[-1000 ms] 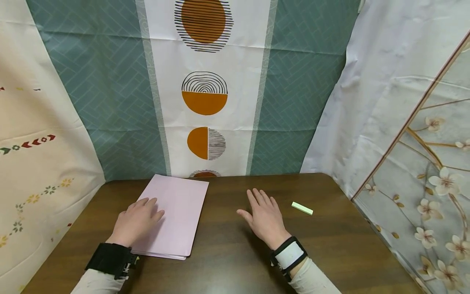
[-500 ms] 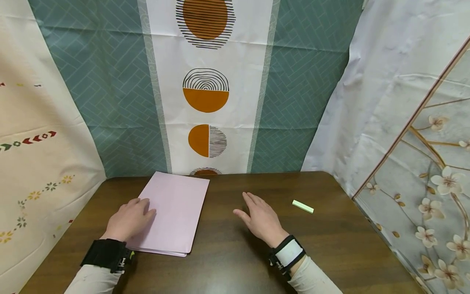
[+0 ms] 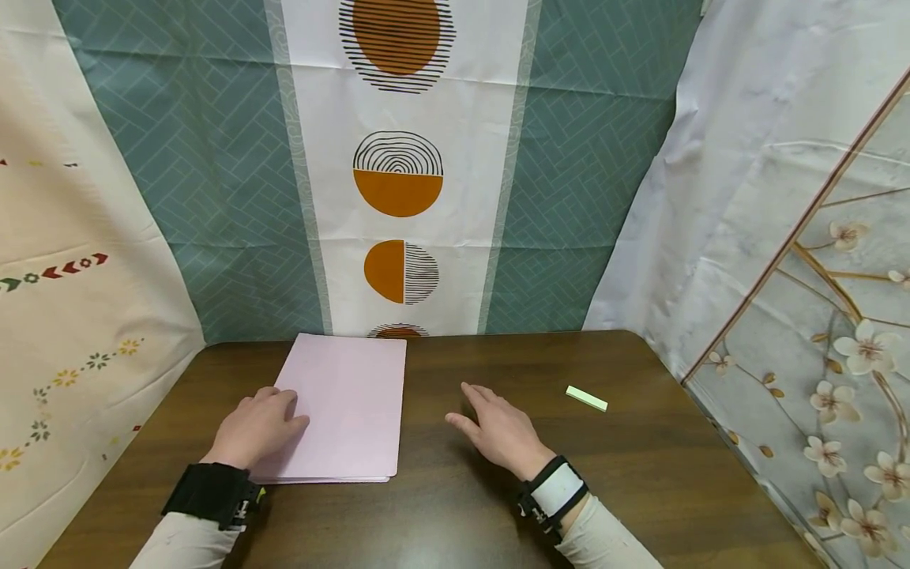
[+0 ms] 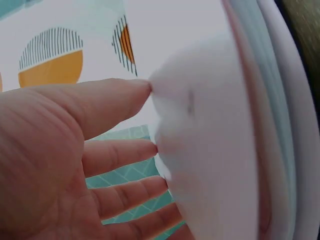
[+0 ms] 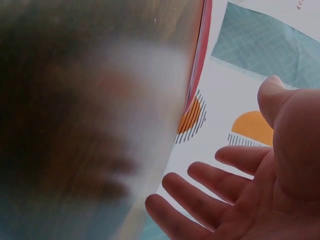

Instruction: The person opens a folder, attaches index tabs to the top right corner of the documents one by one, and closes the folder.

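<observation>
A pink folder (image 3: 348,403) is laid flat on the left part of a wooden table (image 3: 441,514), and its left side is touched by the left hand (image 3: 252,431), whose fingers (image 4: 130,192) are spread apart, tips set against the cover, with nothing clamped. From these fingers the folder is extended to the right. The right hand (image 3: 501,431) is held apart from it, fingers outstretched, between the folder and a pale green strip (image 3: 587,398). The folder's long axis is judged to be directed away from the person, toward the hanging cloth (image 3: 469,292).
</observation>
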The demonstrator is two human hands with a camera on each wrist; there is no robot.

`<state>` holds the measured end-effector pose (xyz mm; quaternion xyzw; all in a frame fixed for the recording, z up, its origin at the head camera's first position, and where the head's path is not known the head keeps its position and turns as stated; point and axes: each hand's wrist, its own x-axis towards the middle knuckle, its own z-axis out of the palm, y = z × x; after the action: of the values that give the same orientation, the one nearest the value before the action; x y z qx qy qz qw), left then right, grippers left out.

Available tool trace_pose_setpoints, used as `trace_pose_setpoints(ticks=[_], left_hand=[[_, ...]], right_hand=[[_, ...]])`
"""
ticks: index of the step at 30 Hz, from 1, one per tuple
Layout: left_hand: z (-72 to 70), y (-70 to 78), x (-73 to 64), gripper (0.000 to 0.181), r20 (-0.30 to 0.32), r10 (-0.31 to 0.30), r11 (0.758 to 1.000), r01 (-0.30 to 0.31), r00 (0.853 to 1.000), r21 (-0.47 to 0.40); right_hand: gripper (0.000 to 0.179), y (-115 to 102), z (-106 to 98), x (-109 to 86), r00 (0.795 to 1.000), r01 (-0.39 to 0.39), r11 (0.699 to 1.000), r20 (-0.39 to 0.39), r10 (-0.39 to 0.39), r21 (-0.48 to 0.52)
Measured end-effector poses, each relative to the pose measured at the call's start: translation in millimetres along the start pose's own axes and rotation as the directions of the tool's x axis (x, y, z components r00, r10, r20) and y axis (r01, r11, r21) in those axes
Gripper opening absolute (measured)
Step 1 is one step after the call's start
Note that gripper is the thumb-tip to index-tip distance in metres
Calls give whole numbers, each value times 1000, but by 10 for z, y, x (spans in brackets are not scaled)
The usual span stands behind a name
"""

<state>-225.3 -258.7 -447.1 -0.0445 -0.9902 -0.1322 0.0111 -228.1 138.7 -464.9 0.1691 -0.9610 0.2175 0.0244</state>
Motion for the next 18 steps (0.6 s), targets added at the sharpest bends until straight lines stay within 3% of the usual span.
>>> trace_pose_setpoints(ticks=[18], left_hand=[[116, 326, -37, 48, -12, 97, 995, -97, 995, 3]], right_hand=[[76, -11, 9, 7, 998, 6, 1000, 68, -6, 3]])
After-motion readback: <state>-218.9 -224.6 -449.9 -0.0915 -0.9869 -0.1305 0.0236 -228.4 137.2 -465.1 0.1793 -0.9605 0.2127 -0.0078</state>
